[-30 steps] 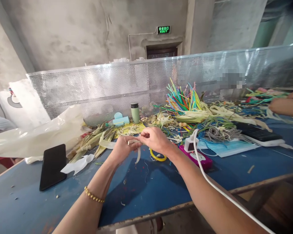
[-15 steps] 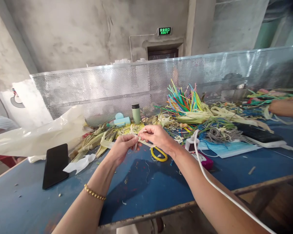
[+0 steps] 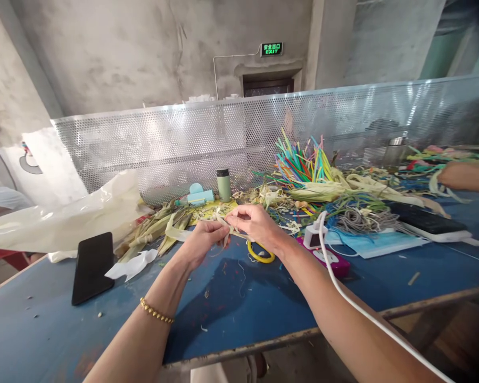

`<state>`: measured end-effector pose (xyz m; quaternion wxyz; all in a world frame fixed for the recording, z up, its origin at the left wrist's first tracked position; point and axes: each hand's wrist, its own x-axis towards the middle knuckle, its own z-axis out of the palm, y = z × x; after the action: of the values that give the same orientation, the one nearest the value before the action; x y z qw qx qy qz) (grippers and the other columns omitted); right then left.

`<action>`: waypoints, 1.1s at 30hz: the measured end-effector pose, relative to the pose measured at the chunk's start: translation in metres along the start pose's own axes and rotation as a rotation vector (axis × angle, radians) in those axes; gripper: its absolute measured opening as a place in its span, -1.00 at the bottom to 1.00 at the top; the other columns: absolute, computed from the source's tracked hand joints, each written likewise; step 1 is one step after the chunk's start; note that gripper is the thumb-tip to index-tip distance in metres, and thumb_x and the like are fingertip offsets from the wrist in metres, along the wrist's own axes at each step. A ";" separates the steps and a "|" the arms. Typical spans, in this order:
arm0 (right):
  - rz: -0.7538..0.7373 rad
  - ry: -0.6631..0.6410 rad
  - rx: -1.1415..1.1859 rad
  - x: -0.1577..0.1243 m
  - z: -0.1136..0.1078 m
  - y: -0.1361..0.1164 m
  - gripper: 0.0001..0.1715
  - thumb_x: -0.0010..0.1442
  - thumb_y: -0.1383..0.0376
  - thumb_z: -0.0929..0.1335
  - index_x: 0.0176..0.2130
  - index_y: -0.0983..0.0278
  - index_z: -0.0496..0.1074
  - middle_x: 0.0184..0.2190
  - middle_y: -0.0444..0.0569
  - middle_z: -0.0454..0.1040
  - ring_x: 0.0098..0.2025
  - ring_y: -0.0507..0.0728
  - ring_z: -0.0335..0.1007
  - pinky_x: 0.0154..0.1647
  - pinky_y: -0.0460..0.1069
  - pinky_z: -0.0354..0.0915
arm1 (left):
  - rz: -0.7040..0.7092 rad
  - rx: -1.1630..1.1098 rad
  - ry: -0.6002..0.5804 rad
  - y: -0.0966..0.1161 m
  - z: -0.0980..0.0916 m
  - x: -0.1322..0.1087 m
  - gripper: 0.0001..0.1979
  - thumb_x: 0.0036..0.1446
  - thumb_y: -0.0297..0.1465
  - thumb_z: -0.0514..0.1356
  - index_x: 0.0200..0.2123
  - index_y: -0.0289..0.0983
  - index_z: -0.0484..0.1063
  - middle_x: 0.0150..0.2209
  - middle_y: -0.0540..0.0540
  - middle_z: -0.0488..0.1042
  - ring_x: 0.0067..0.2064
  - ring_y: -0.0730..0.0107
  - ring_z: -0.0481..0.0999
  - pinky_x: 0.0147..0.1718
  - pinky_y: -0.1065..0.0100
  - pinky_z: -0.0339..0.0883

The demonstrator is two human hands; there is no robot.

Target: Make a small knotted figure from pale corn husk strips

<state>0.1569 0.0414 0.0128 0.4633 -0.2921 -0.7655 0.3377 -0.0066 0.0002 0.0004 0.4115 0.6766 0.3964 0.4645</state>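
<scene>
Pale strips of corn husk [image 3: 176, 233] run between my two hands above the blue table [image 3: 223, 314]. My left hand [image 3: 204, 240] is closed, thumb and fingers pinching the strips, with one strip curling out to its left. Close beside it, my right hand [image 3: 252, 220] pinches the same husk strips with bent fingers. The fingers partly hide where the strips meet. Just below my right hand lies a yellow loop [image 3: 272, 258] like a handle, its other end hidden.
A black phone [image 3: 92, 268] and a white scrap [image 3: 131, 266] lie left, near husk bundles [image 3: 151, 234]. Behind stand a green bottle [image 3: 223, 187] and colourful stems [image 3: 303, 162]. Right are a charger with white cable [image 3: 315, 234], a face mask [image 3: 375, 244] and a co-worker's hand [image 3: 459, 176].
Both hands stay close together, their fingers shifting slightly on the husk strips. The view has moved a little. The co-worker's hand at the right has shifted slightly.
</scene>
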 end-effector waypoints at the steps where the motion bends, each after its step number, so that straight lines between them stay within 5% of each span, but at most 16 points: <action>1: 0.018 -0.027 -0.009 -0.001 0.000 -0.003 -0.76 0.08 0.20 0.40 -0.44 0.35 0.50 -0.53 -0.07 0.47 -0.49 0.01 0.32 -0.45 -0.08 0.21 | -0.005 0.011 -0.030 0.002 0.001 -0.001 -0.64 0.09 -0.21 0.23 -0.64 -0.32 0.45 -0.61 -0.05 0.39 -0.50 0.47 0.25 -0.41 0.38 0.11; 5: 0.106 -0.113 0.047 -0.005 -0.001 -0.010 -0.84 0.05 0.27 0.40 -0.44 0.35 0.46 -0.59 -0.11 0.43 -0.55 -0.01 0.30 -0.51 -0.10 0.20 | -0.052 -0.005 -0.112 0.007 0.003 -0.004 -0.64 0.06 -0.18 0.25 -0.63 -0.31 0.46 -0.61 -0.04 0.38 -0.53 0.50 0.21 -0.47 0.39 0.08; 13: 0.104 0.002 0.034 -0.003 -0.002 -0.005 -0.86 0.03 0.29 0.40 -0.45 0.35 0.44 -0.60 -0.14 0.37 -0.58 -0.04 0.25 -0.56 -0.11 0.17 | -0.070 -0.205 -0.027 -0.004 0.001 0.001 -0.75 -0.04 -0.24 0.36 -0.42 -0.35 0.56 -0.50 -0.08 0.47 -0.47 0.48 0.37 -0.38 0.38 0.19; 25: -0.030 0.085 0.031 0.000 0.011 0.003 -0.88 0.05 0.29 0.40 -0.43 0.33 0.45 -0.52 -0.12 0.43 -0.49 -0.02 0.24 -0.46 -0.11 0.18 | -0.193 -0.302 0.063 0.000 0.002 0.000 -0.74 -0.19 -0.27 0.43 -0.50 -0.37 0.58 -0.60 -0.05 0.43 -0.58 0.59 0.26 -0.59 0.46 0.00; 33: -0.049 0.079 0.033 -0.002 0.012 0.002 -0.88 0.05 0.30 0.40 -0.44 0.33 0.45 -0.50 -0.12 0.45 -0.47 -0.01 0.26 -0.43 -0.10 0.20 | -0.206 -0.284 0.055 0.005 0.006 -0.002 -0.76 -0.26 -0.30 0.46 -0.55 -0.34 0.57 -0.60 -0.05 0.43 -0.57 0.56 0.29 -0.60 0.46 0.08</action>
<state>0.1471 0.0379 0.0059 0.5060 -0.2786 -0.7480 0.3269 -0.0007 -0.0045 0.0035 0.5374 0.5544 0.4051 0.4896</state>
